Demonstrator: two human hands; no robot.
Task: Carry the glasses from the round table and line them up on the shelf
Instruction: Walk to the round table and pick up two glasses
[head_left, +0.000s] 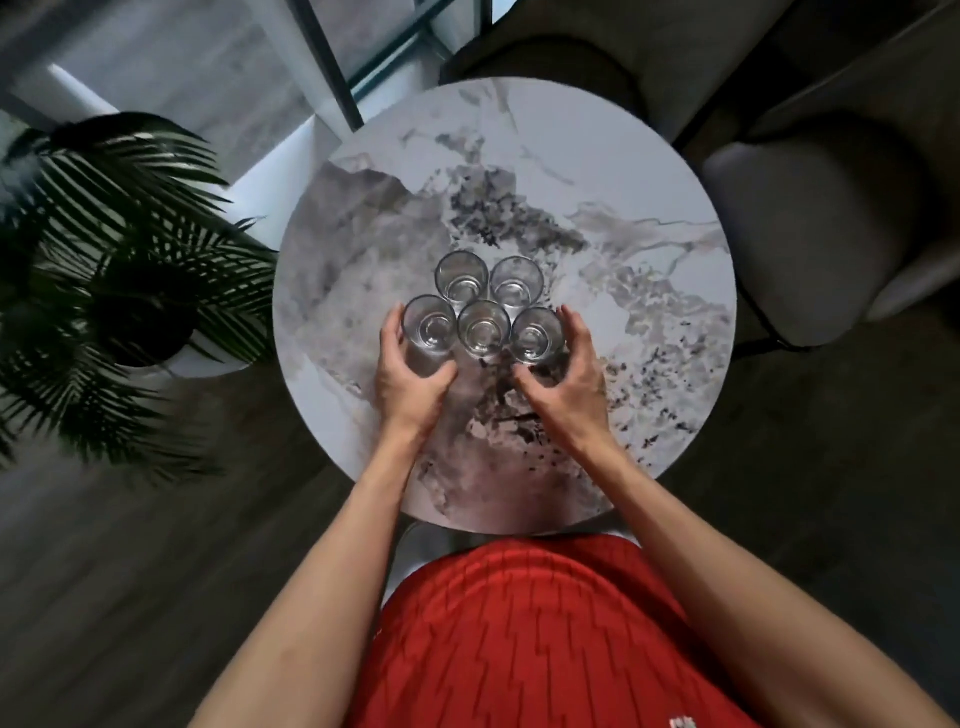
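Nearest, a red patterned garment (524, 639) at the bottom edge, two bare forearms reaching forward from it over the near rim of the round marble tabletop (649, 171). Left hand (410, 379) wrapped around the near-left glass (429, 328), thumb on the near side and fingers curled round the outer wall, clamped on it. Right hand (566, 384) cupped about the near-right glass (536, 335), fingers along its outer side and thumb below; actual contact hard to tell. Between those two, the near-middle glass (483, 327), touching or just beside both. Behind, two more: the far-left glass (460, 275) and the far-right glass (517, 280), side by side, completing a tight cluster of five clear empty tumblers, all upright near the tabletop's centre. Further out, a potted palm (130, 270) on the floor at left, grey upholstered chairs (810, 234) at right, window frames beyond.
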